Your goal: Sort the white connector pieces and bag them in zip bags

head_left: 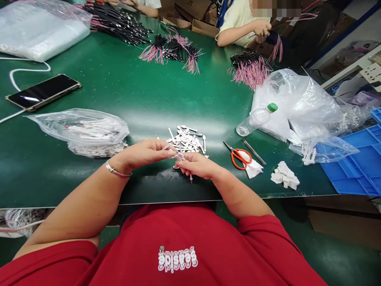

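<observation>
The left hand [145, 153] and the right hand [198, 165] were held close together, with their fingertips closed on one slender white part [179, 156]. A single silver bangle [118, 171] was worn on the left wrist, and the red T-shirt [178, 246] worn by the person was seen below the forearms. Just beyond the hands, a loose pile of small white parts [186, 140] was lying on the green worktop [149, 95]; the parts were too many and too tangled to be counted.

To the left of the hands, one clear plastic bag of similar white parts [89, 133] was lying. To the right were placed one pair of orange-handled scissors [239, 158], one narrow steel file [253, 151], two crumpled white tissues [284, 175], and one clear plastic bottle with a green cap [257, 119]. Further right, one large crumpled clear plastic bag [297, 103] was lying beside one blue plastic tray [354, 167].

Further off, at least three bunches of black wires with pink-and-white ends [171, 51] were spread across the worktop. One black smartphone [43, 92] and one large white-filled plastic bag [38, 29] were lying at the left. Two hands of a co-worker in a pale yellow top [262, 29] were seen at the far edge.
</observation>
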Demonstrator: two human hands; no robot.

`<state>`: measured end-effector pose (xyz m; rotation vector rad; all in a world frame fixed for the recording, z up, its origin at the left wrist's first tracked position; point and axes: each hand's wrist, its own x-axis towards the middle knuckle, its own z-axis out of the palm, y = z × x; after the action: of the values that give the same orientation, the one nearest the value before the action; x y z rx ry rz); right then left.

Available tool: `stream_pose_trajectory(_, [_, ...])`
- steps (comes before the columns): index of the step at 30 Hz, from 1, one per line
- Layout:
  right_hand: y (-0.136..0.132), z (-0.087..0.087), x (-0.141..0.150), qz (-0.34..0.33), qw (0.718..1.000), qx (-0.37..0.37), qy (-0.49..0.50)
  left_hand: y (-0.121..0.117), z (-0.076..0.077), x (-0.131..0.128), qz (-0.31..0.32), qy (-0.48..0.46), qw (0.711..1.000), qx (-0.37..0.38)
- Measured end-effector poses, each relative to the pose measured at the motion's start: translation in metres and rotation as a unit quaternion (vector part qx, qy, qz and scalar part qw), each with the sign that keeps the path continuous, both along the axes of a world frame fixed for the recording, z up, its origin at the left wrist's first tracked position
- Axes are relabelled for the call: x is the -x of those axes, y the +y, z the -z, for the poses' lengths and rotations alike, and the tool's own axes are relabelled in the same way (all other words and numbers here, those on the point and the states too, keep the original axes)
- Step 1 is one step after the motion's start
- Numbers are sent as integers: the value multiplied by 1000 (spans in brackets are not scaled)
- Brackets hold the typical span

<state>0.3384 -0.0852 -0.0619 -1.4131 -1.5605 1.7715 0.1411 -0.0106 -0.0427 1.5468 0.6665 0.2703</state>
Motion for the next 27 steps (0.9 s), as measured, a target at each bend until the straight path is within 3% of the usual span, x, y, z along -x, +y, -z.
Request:
stream_pose_trajectory(3, [-1, 0, -1, -26, 999, 6, -22, -1, 0, -2, 69, -3, 997, 39])
stream_pose_trajectory(9, [-2, -3, -2, -39, 999, 11, -30, -7, 3, -8, 28, -9, 998, 48])
stream_pose_trajectory(15, [1, -6, -1, -12, 999, 8, -29, -12, 3, -13, -34, 33, 995, -90])
stream_pose_trajectory(21, [5, -8, -7, -2, 999, 3, -43, -11, 3, -10, -39, 39, 987, -150])
stream_pose_trajectory(27, [5, -10, -17, -21, 998, -25, -45, -23, 4, -15, -60, 48, 955, -287])
